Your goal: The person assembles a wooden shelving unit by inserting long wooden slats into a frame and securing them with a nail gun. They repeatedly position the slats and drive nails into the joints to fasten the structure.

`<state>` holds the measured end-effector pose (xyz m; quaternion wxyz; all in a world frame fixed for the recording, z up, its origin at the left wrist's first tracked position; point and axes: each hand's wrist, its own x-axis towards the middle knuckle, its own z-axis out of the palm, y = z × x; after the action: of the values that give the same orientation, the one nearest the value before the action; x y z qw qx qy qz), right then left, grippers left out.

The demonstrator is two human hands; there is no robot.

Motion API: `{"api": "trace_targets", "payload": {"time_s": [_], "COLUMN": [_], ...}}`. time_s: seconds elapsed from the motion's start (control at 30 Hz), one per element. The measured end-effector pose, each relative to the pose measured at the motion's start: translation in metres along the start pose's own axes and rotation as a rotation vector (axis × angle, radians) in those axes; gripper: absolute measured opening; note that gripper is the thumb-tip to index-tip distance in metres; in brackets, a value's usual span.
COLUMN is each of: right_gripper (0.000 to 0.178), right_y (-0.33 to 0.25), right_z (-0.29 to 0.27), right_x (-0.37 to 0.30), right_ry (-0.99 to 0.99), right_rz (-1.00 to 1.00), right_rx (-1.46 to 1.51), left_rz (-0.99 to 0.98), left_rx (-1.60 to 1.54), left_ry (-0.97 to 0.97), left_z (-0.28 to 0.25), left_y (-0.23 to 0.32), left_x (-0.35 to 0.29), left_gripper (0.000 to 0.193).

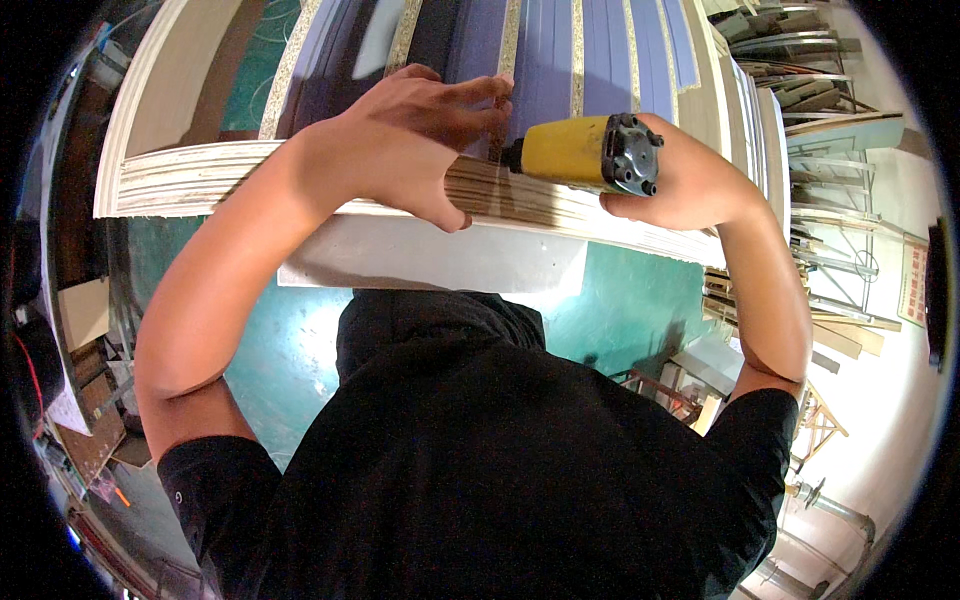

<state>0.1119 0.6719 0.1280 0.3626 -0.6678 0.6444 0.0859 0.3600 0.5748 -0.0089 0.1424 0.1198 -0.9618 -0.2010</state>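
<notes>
In the head view, gripping the tool [575, 152] with the right hand [690, 185], seemingly for steadying its nose [513, 156] by the near edge of the frame [180, 175]. Holding the left hand [405, 130] open over that edge, perhaps for bracing. As for the tool: showing a yellow body [558, 148] and bolted black cap [630, 155], sitting between both hands.

Wood frame [190, 180], with a pale, layered near edge, above the green floor [640, 290]; inside it, violet panels [545, 60] alternate with speckled strips [508, 40]; beneath the edge, a grey slab [430, 258], its contact with the floor indeterminable
</notes>
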Motion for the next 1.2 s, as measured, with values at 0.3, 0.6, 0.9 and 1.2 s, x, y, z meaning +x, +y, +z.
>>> {"api": "trace_targets", "payload": {"time_s": [0.3,0.6,0.9,1.2], "right_gripper": [0.043,0.037,0.046,0.06], "right_y": [0.005,0.002,0.008,0.004], "right_z": [-0.003,-0.007,0.001,-0.003], "right_x": [0.007,0.01,0.004,0.005], "right_ry": [-0.021,-0.06,0.036,-0.021], "right_rz": [-0.162,-0.144,-0.06,-0.08], "right_rx": [0.069,0.067,-0.016,0.085], "left_rz": [-0.048,-0.081,-0.004,-0.015], "left_rx": [-0.543,0.061,0.065,0.042], "left_ry": [-0.064,-0.216,-0.14,-0.049], "left_z": [-0.01,-0.021,-0.014,-0.006], "left_y": [0.0,0.009,0.003,-0.003], "left_x": [-0.004,0.004,0.004,-0.001], "left_gripper": [0.112,0.108,0.111,0.103]}}
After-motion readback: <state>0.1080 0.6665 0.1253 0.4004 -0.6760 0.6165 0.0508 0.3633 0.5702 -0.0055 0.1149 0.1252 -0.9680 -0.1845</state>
